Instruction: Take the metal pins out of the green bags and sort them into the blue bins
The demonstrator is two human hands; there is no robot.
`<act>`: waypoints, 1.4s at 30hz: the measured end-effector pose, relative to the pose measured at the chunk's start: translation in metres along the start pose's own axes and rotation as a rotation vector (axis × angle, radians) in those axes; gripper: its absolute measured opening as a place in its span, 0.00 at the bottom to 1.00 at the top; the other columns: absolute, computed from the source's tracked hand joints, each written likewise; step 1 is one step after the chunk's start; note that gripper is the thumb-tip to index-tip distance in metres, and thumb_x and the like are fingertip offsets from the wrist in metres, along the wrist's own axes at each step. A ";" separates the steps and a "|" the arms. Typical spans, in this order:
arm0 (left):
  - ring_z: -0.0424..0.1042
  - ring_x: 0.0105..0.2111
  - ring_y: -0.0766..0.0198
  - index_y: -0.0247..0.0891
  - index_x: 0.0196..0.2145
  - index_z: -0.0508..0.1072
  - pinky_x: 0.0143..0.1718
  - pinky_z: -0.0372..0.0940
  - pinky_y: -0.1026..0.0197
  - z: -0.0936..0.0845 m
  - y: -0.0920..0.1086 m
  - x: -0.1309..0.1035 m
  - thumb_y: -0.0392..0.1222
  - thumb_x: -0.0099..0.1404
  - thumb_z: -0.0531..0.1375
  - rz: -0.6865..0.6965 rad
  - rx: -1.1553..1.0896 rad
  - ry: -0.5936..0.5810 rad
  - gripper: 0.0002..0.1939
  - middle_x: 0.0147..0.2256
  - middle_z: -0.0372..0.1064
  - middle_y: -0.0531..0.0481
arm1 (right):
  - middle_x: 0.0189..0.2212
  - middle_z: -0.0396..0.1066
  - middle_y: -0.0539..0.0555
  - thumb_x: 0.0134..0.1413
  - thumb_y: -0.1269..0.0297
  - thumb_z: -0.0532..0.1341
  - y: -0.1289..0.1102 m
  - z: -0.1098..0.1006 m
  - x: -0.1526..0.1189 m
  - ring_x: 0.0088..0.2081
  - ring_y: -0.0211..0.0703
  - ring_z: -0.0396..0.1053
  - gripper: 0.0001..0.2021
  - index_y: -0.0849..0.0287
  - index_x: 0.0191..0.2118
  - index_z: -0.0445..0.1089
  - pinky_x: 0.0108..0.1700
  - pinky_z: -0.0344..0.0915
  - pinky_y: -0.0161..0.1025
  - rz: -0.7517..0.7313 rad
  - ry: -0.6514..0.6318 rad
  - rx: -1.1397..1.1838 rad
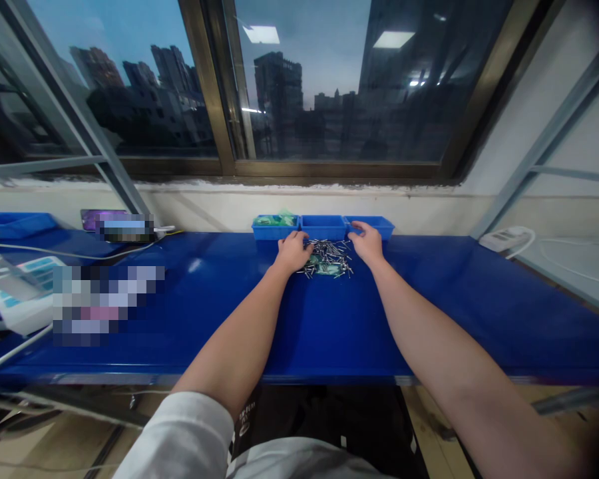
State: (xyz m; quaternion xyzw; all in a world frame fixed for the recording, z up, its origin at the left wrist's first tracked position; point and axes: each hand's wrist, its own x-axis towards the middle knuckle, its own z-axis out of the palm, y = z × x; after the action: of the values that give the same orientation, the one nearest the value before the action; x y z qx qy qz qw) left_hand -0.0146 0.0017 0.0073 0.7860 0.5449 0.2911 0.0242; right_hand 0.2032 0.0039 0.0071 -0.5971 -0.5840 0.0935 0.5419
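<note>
A pile of thin silver metal pins (334, 250), perhaps screws or rivets, lies on the blue table with pale green pieces (328, 269) among them. My left hand (293, 252) is at the pile's left edge, its thumb and fingers apart. On the other side, my right hand (367, 242) is raised in front of the right blue bin (387, 229), thumb and index finger spread, with nothing visible between them. Behind the pile, the middle blue bin (323, 231) adjoins the left blue bin (275, 232), which holds green pieces (274, 219).
The blue table (219, 319) runs below a window. At the left are a white device with blue keys (40, 283), cables, a phone-like screen (110, 223) and a blue tray (17, 223). A white power strip (504, 237) sits at the right by a metal post (529, 153).
</note>
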 end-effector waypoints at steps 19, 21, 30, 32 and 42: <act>0.61 0.52 0.51 0.41 0.46 0.66 0.51 0.54 0.47 0.002 -0.003 0.001 0.49 0.62 0.52 -0.061 0.024 -0.067 0.17 0.50 0.63 0.42 | 0.60 0.56 0.51 0.45 0.62 0.58 0.001 0.013 -0.005 0.55 0.58 0.53 0.33 0.56 0.61 0.56 0.57 0.54 0.52 -0.073 -0.278 -0.348; 0.61 0.52 0.51 0.41 0.46 0.66 0.50 0.54 0.46 0.003 -0.004 0.001 0.49 0.62 0.52 -0.055 0.031 -0.069 0.17 0.49 0.64 0.42 | 0.59 0.58 0.52 0.44 0.62 0.59 0.003 0.013 -0.004 0.54 0.58 0.54 0.33 0.56 0.60 0.57 0.56 0.55 0.52 -0.074 -0.250 -0.334; 0.62 0.51 0.52 0.42 0.44 0.68 0.50 0.55 0.48 0.002 -0.003 0.001 0.48 0.62 0.53 -0.047 0.023 -0.077 0.15 0.49 0.64 0.43 | 0.56 0.62 0.54 0.45 0.65 0.57 0.003 0.012 -0.005 0.55 0.54 0.55 0.29 0.61 0.56 0.63 0.56 0.54 0.49 -0.094 -0.244 -0.338; 0.62 0.51 0.52 0.42 0.45 0.68 0.50 0.55 0.48 0.001 -0.002 0.000 0.47 0.62 0.53 -0.036 0.017 -0.058 0.15 0.49 0.65 0.43 | 0.59 0.59 0.54 0.45 0.65 0.57 0.002 0.013 -0.005 0.56 0.55 0.54 0.30 0.62 0.58 0.61 0.56 0.53 0.48 -0.128 -0.289 -0.355; 0.60 0.52 0.50 0.41 0.48 0.68 0.50 0.52 0.48 -0.007 0.001 0.029 0.36 0.61 0.51 0.095 0.160 0.095 0.17 0.51 0.65 0.43 | 0.62 0.52 0.52 0.48 0.60 0.57 0.003 0.020 -0.003 0.55 0.61 0.53 0.32 0.55 0.61 0.55 0.53 0.54 0.55 -0.151 -0.352 -0.426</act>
State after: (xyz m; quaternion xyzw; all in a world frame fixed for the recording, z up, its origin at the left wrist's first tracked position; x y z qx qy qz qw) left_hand -0.0102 0.0248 0.0259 0.7956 0.5293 0.2842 -0.0784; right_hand 0.1892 0.0130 -0.0052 -0.6268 -0.7185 0.0302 0.2998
